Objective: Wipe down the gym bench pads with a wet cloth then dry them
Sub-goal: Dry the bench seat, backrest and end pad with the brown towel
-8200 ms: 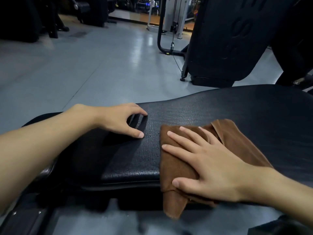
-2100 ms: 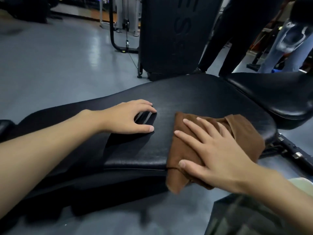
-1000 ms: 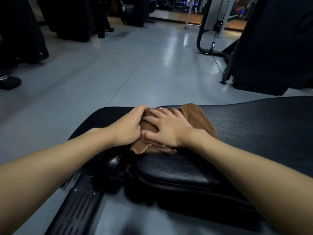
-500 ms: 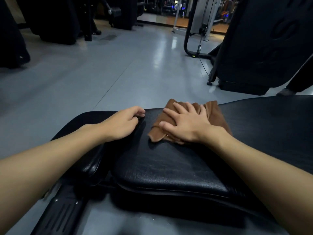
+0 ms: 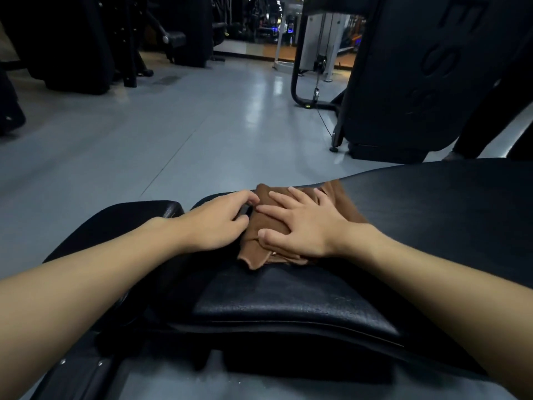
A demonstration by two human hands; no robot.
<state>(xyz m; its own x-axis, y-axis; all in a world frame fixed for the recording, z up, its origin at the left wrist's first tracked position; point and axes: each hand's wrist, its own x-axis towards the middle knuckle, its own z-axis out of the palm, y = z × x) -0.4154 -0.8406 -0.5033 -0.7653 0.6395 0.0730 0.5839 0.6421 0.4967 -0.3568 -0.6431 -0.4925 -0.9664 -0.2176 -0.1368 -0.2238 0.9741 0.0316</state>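
Right grip (image 5: pixel 305 226) presses cloth (image 5: pixel 255 251) on bench pad (image 5: pixel 288 298), left grip (image 5: pixel 219 223) beside.

We see a black bench pad (image 5: pixel 288 295) on the grey floor (image 5: pixel 202 125). A brown cloth (image 5: pixel 252 252) lies on it, our left hand (image 5: pixel 219 223) resting just left of the cloth.

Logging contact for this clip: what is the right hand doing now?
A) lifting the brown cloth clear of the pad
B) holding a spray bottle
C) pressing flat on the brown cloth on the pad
C: the right hand lies flat, fingers spread, on the brown cloth, which rests on the black bench pad.
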